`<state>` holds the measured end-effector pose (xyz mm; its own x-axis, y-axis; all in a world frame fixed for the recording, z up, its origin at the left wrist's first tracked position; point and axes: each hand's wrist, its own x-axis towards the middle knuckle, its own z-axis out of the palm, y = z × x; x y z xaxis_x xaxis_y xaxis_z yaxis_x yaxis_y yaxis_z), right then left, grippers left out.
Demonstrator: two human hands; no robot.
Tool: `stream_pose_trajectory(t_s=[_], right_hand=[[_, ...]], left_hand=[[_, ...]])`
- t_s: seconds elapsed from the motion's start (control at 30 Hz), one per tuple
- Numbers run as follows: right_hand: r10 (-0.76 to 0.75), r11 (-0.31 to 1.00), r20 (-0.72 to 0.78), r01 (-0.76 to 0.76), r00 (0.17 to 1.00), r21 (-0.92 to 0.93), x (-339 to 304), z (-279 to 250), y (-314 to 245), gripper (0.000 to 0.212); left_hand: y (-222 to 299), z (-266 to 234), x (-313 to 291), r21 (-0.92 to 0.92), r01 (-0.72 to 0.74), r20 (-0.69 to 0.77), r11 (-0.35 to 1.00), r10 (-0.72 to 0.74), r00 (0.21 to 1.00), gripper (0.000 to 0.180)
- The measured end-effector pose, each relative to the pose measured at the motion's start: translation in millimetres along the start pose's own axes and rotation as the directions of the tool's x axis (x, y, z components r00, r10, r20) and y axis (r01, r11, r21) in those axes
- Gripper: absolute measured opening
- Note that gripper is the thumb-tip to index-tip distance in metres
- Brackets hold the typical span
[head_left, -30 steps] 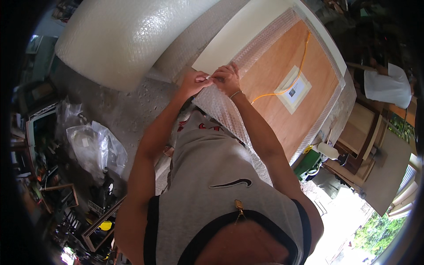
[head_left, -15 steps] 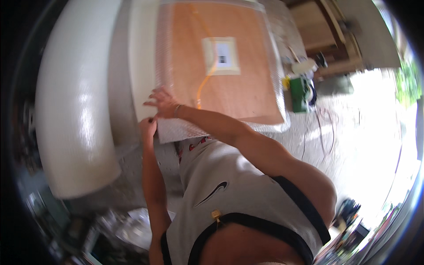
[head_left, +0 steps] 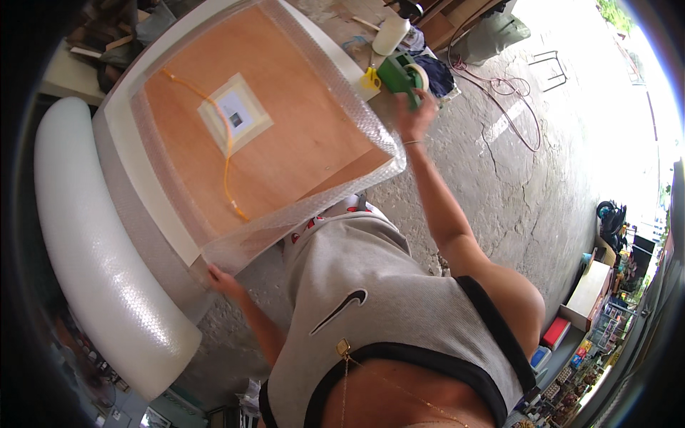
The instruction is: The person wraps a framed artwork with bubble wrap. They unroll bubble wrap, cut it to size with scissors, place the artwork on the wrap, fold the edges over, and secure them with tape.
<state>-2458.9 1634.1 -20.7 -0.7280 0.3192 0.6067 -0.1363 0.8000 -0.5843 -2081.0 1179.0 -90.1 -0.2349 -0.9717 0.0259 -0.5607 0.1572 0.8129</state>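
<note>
In front of me a flat wooden panel (head_left: 298,128) lies on bubble wrap (head_left: 260,237) whose edges fold up over its sides. An orange cord (head_left: 227,160) runs across the panel, beside a taped-on label (head_left: 235,114). My left hand (head_left: 224,280) pinches the near-left corner of the bubble wrap. Over to the right, my right hand (head_left: 417,121) is closed about the near end of a green tape dispenser (head_left: 397,73) with a pale tape roll on it. Motion blurs the right fingers a little.
A large bubble wrap roll (head_left: 96,242) lies along the left. Beyond the dispenser are yellow-handled scissors (head_left: 370,78) and a white bottle (head_left: 391,36). A reddish hose (head_left: 510,89) coils on the cracked concrete floor (head_left: 492,192). Shelved goods (head_left: 571,357) stand at lower right.
My right hand has left the bubble wrap beside my left hand and swung right to the tape dispenser. My left hand stays at the wrap's corner. The whole view has turned.
</note>
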Motion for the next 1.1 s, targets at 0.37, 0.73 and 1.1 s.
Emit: stream_pose_trajectory(t_s=[0.37, 0.73, 1.1], right_hand=[[0.178, 0.403, 0.984, -0.912, -0.009, -0.081, 107, -45, 159, 0.031], [-0.244, 0.817, 0.917, -0.444, 0.315, 0.370, 96, -61, 179, 0.014], [-0.344, 0.929, 0.608, 0.354, 0.715, 0.109, 127, -88, 98, 0.008]], left_hand=[[57, -7, -45, -0.279, 0.436, -0.060, 0.855, -0.469, 0.881, 0.044], [36, -30, -48, -0.268, 0.478, 0.226, 0.837, -0.427, 0.875, 0.051], [24, -41, -49, -0.339, 0.516, 0.195, 0.787, -0.478, 0.857, 0.046]])
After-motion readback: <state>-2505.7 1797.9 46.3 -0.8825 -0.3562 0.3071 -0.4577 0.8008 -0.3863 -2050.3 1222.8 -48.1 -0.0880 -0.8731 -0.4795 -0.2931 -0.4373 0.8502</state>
